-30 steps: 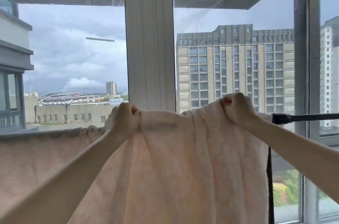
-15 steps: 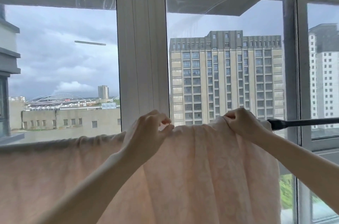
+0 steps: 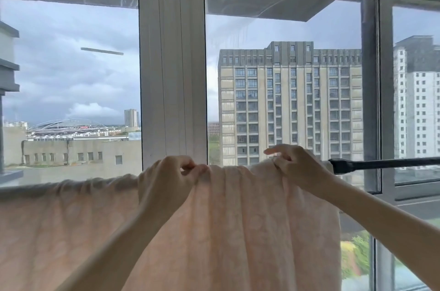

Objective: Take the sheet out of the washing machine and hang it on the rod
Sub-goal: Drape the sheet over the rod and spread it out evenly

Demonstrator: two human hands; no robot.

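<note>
A pale peach sheet hangs draped over a horizontal black rod, which shows bare only at the right; under the cloth the rod is hidden. My left hand pinches the bunched top fold of the sheet near the middle. My right hand grips the top edge of the sheet near its right end, with the index finger stretched out above the cloth. The sheet runs off the left side and bottom of the view.
A window wall stands right behind the rod, with a wide white frame post between the panes and a grey frame at the right. Buildings and cloudy sky lie beyond the glass.
My left hand has slid right along the top of the sheet and now pinches it instead of gripping it in a fist. My right hand loosened, its index finger lifting. The view tilted up.
</note>
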